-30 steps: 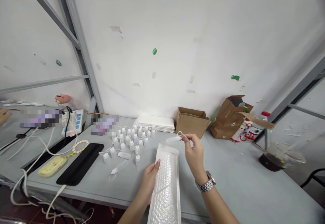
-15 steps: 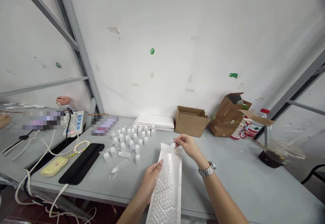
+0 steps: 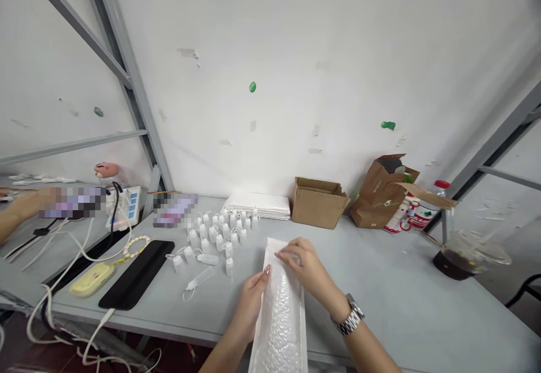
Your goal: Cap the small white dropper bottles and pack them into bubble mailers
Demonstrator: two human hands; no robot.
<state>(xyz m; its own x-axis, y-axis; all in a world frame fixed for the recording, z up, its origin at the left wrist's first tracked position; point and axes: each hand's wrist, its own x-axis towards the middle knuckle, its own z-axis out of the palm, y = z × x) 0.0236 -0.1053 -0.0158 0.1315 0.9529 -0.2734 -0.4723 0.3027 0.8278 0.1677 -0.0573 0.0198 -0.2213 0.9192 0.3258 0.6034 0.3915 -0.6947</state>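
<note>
A white padded bubble mailer (image 3: 281, 316) slants down toward me, its upper end over the grey table. My left hand (image 3: 250, 305) grips the mailer's left edge, thumb on the front face. Across the upper part of the same mailer lies my right hand (image 3: 302, 263), a metal watch on its wrist; its fingers are closed at the top end, and whether anything small is under them is hidden. To the left stand several small white squeeze bottles (image 3: 219, 242) with tethered caps. A few lie on their sides, such as the nearest bottle (image 3: 200, 278).
Behind are a stack of white mailers (image 3: 257, 205), a cardboard box (image 3: 319, 207) and a brown paper bag (image 3: 374, 198). A drink cup (image 3: 454, 263) sits right. Left are a black pad (image 3: 137, 277), yellow case (image 3: 93, 280), cables and power strip (image 3: 127, 207). Another person's hand (image 3: 36, 201) reaches in.
My right hand has moved left and slightly down, from pinching at the mailer's top right corner to lying over its upper face. The other person's hand has come further in from the left.
</note>
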